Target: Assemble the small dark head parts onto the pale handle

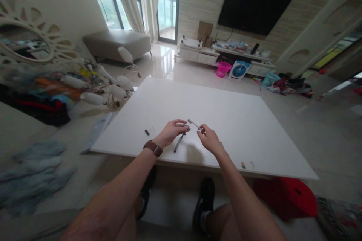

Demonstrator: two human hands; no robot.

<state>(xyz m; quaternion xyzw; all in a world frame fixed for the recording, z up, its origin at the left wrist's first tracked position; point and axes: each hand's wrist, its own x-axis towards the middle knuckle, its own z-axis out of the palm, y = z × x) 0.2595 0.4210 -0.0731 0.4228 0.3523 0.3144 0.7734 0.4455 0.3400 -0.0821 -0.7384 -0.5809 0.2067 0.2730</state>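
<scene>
Above the white tabletop (198,98), my right hand (208,138) grips a toothbrush (194,123) by its handle, its bristle head pointing toward my left hand. Pinched between the thumb and fingers of my left hand (171,132) is a small dark piece (187,128), too small to make out its kind. The toothbrush head and the dark piece are close together. Just below my left hand lies a thin dark handle-like tool (178,144). To the left of that hand rests a small black block (146,132) beside some faint, clear bits.
A small brownish item (243,165) lies near the table's front right edge. Lamp shades (115,91) crowd the left side. A red stool-like object (294,197) stands below the right corner. A pink bin (223,69) and a blue fan (239,69) stand across the floor.
</scene>
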